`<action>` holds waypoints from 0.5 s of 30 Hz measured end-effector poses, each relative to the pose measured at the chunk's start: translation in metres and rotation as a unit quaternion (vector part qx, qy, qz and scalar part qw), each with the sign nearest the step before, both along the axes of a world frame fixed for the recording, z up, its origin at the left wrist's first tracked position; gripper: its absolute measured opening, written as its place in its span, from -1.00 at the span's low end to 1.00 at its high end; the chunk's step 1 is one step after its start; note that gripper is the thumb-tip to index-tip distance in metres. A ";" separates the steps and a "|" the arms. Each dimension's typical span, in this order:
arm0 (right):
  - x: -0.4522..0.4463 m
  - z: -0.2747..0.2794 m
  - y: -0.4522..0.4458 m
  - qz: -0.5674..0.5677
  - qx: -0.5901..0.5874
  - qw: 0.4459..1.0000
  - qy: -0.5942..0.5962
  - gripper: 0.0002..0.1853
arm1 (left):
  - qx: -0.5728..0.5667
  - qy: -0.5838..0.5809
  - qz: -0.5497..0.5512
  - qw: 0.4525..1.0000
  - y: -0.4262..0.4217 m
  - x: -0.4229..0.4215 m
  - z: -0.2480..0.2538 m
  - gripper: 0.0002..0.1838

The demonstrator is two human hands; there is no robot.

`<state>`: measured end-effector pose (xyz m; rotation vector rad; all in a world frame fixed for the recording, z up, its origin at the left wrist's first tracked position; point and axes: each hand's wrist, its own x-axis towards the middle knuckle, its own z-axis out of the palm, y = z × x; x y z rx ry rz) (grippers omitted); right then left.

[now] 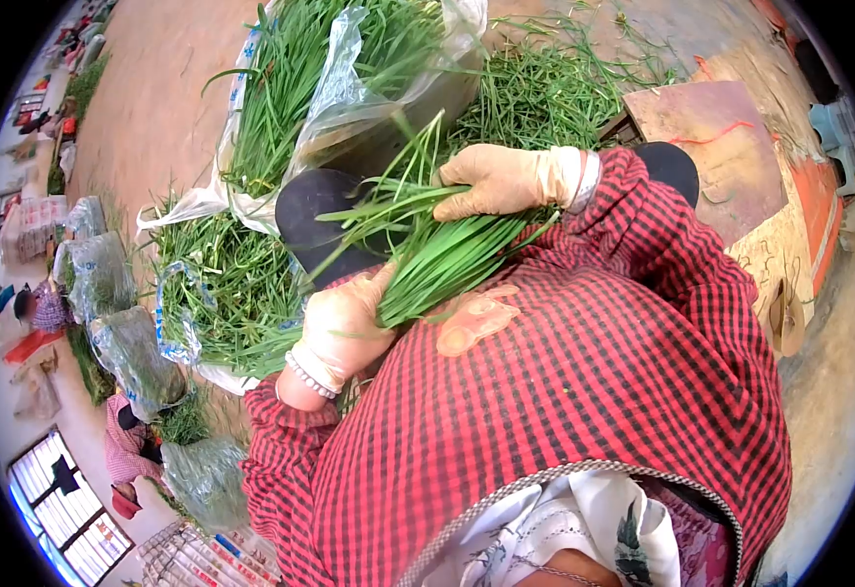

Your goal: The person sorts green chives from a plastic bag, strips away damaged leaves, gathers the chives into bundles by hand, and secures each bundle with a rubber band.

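Observation:
A bunch of garlic chives (pixel 452 262), long flat green leaves, lies across my lap against a red-and-black checked apron. My left hand (pixel 344 321), in a pale glove with a beaded bracelet at the wrist, is closed round one end of the bunch. Above it, my right hand (pixel 501 181), also gloved, grips some of the leaves between thumb and fingers. Several loose blades stick out to the left from under its fingertips. The fingers' far sides are hidden.
A plastic bag (pixel 447 83) full of upright chives stands beyond my knees. Loose green leaves (pixel 545 98) are heaped to its right, and another heap (pixel 222 284) lies left. A brown board (pixel 711 157) is at right. Packed bags (pixel 139 357) and another person (pixel 126 445) are at left.

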<state>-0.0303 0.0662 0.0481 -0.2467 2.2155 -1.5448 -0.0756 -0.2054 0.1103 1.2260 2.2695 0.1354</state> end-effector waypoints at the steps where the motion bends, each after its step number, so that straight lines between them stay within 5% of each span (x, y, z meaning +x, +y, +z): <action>1: 0.002 -0.002 0.001 0.000 0.001 1.000 -0.002 -0.56 | 0.001 -0.002 0.000 1.000 0.000 -0.001 -0.001 -0.31; 3: 0.008 -0.004 0.005 -0.127 -0.025 0.991 0.038 -0.66 | 0.008 -0.012 0.035 0.999 0.001 -0.003 -0.003 -0.28; 4: 0.012 -0.007 0.004 -0.241 -0.237 0.941 -0.014 -0.68 | 0.009 -0.013 0.036 0.999 -0.001 -0.003 -0.006 -0.28; 6: 0.014 -0.001 0.025 -0.392 -0.272 0.878 -0.046 -0.66 | 0.080 -0.019 0.032 0.996 -0.003 -0.004 -0.016 -0.20; 8: 0.022 0.005 0.038 -0.387 -0.404 0.826 -0.064 -0.63 | 0.073 0.009 0.012 0.997 0.002 -0.005 -0.013 -0.20; 15: 0.041 0.038 0.057 -0.422 -0.399 0.812 0.049 -0.63 | 0.116 0.148 -0.026 0.982 0.008 -0.014 -0.008 -0.02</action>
